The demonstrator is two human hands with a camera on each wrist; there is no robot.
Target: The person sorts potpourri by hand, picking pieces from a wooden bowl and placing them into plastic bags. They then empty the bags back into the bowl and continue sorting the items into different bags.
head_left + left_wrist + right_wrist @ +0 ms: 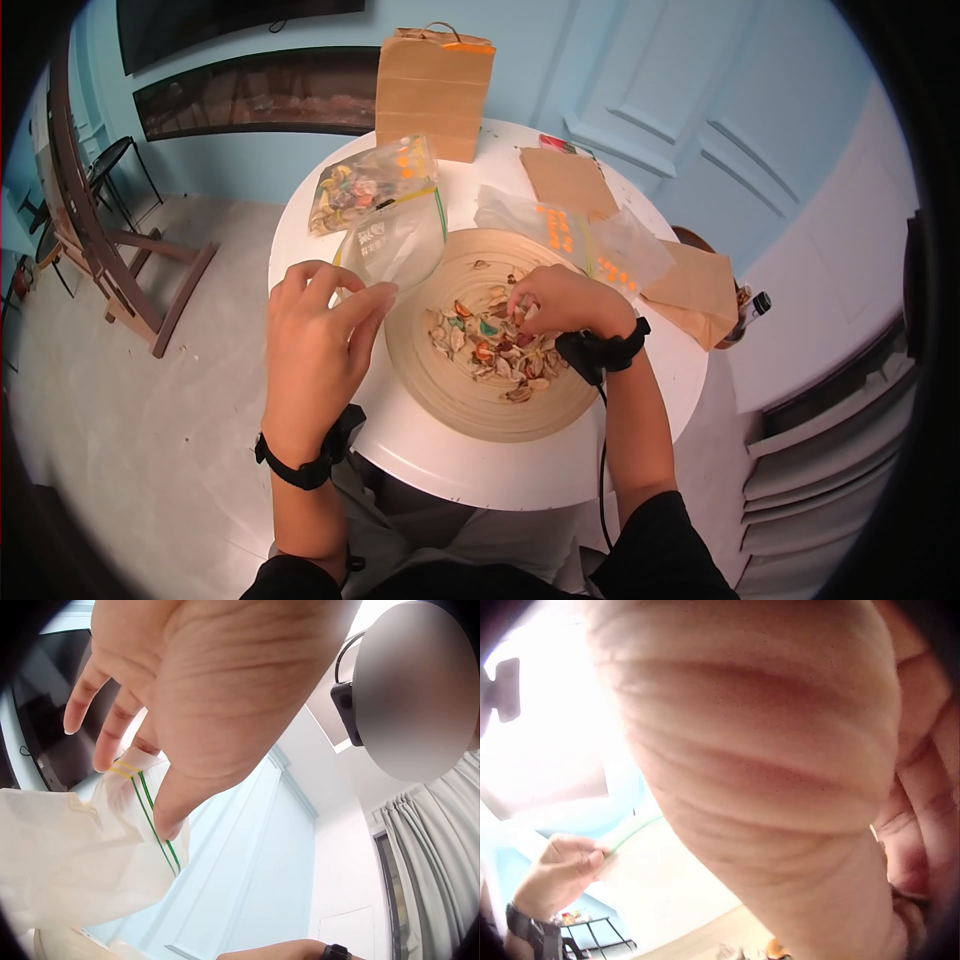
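A translucent zip bag (400,240) with a green-edged mouth hangs from the left hand (325,335), whose thumb and fingers pinch its rim. In the left wrist view the thumb of the left hand (202,697) lies against the green strip of the bag (97,847). Over the round wooden plate (415,375), the right hand (570,302) reaches down with curled fingers among dried petals and slices (485,350). The right wrist view shows petals between the fingertips of the right hand (780,750), partly hidden.
On the white round table (420,465) stand a filled clear bag (365,187) and a tall paper bag (435,95) at the back. Flat plastic bags (535,218), a brown paper piece (570,182) and a paper bag (692,292) lie at the right.
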